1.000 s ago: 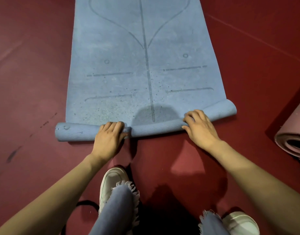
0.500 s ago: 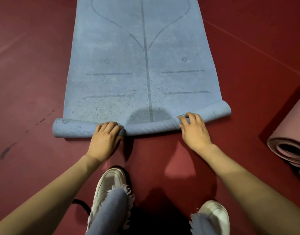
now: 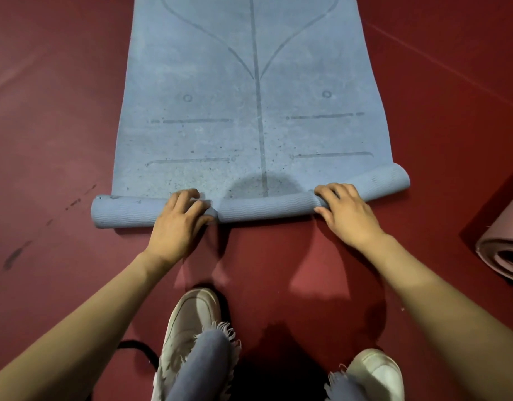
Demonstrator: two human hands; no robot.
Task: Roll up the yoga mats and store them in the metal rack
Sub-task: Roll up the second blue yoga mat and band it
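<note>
A blue yoga mat [image 3: 249, 82] with dark alignment lines lies flat on the red floor, stretching away from me. Its near end is wound into a thin roll [image 3: 264, 208] lying crosswise in front of my feet. My left hand [image 3: 178, 224] grips the roll left of centre, fingers curled over its top. My right hand [image 3: 347, 212] grips it right of centre in the same way, thumb at the near side. The roll's right end sits slightly farther from me than its left end. The metal rack is out of view.
A rolled pink mat [image 3: 504, 250] lies on the floor at the right edge, its open end facing me. My two white shoes [image 3: 191, 316] and frayed jeans stand just behind the roll. A black strap [image 3: 139, 347] lies by my left foot. Dark scuffs mark the floor at left.
The roll has grown a little thicker and moved slightly away from me along the mat. Both hands kept their hold and travelled with it.
</note>
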